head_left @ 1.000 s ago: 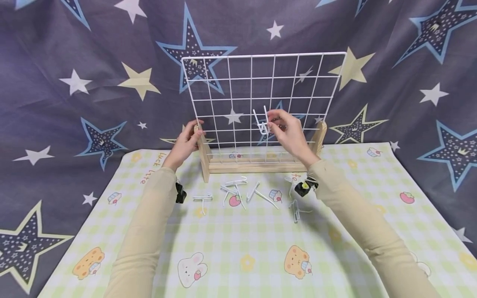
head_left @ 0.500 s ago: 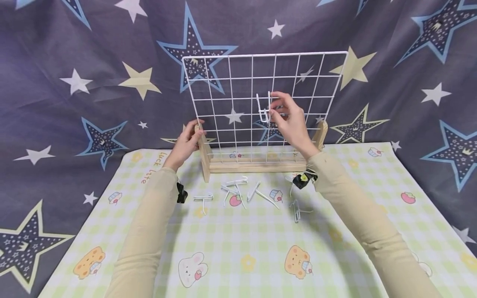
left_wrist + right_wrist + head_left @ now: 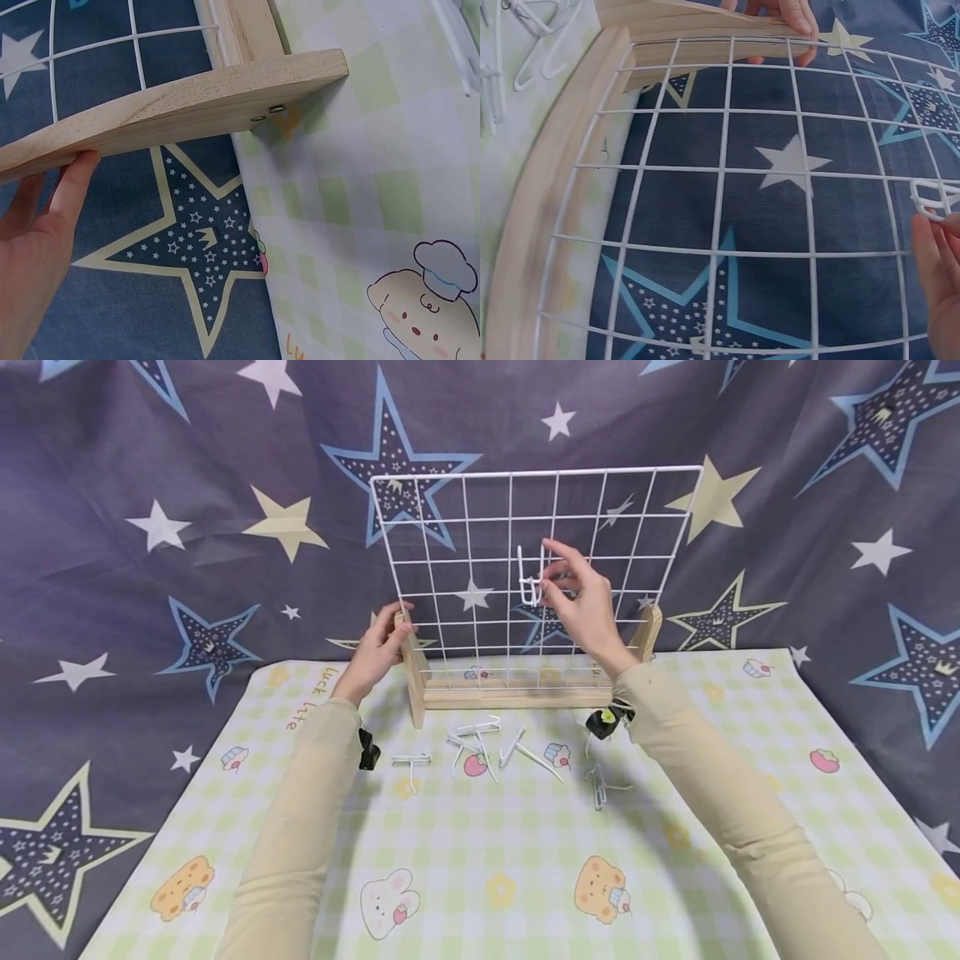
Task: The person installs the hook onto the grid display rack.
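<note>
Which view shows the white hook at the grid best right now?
The head view: the white hook shows whole against the wire grid, pinched by the right hand. The right wrist view catches only its looped end at the frame edge; the left wrist view misses it.

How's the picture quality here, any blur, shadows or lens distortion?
Head view: evenly lit, sharp, soft arm shadows on the checked mat, slight wide-angle bowing at the edges. Left wrist view: sharp on the wooden foot. Right wrist view: dimmer, wire grid lines visibly curved.

Loose hooks (image 3: 480,745) before grid stand (image 3: 525,693)
</note>
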{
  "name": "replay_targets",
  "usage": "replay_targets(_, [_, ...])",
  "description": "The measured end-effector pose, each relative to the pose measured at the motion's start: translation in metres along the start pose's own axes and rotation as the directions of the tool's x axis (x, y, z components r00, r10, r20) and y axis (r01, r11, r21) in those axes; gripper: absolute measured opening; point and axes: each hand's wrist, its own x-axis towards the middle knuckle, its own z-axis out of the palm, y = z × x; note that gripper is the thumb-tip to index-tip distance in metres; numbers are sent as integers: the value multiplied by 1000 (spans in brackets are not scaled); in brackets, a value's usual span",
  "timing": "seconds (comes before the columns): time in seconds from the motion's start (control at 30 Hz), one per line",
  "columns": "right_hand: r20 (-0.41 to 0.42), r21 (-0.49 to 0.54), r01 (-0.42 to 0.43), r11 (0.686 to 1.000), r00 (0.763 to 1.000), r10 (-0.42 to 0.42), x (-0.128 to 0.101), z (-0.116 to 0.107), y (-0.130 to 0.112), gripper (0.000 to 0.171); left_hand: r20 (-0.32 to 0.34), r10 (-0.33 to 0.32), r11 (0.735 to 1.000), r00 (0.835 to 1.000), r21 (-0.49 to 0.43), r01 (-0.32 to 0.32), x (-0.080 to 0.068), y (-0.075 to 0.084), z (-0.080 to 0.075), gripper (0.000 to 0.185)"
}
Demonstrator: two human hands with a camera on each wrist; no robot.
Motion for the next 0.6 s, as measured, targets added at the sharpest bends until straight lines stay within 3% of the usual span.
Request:
replay_targets(0.23, [13, 47, -53, 998, 999, 52, -9, 4, 4, 46, 24, -21, 1000, 1000, 22, 20, -9, 23, 4, 43])
replay_targets(0.6, [27, 110, -79, 991, 997, 77, -20, 6, 12, 44, 12, -16, 1000, 1000, 6, 16, -12, 27, 5, 42])
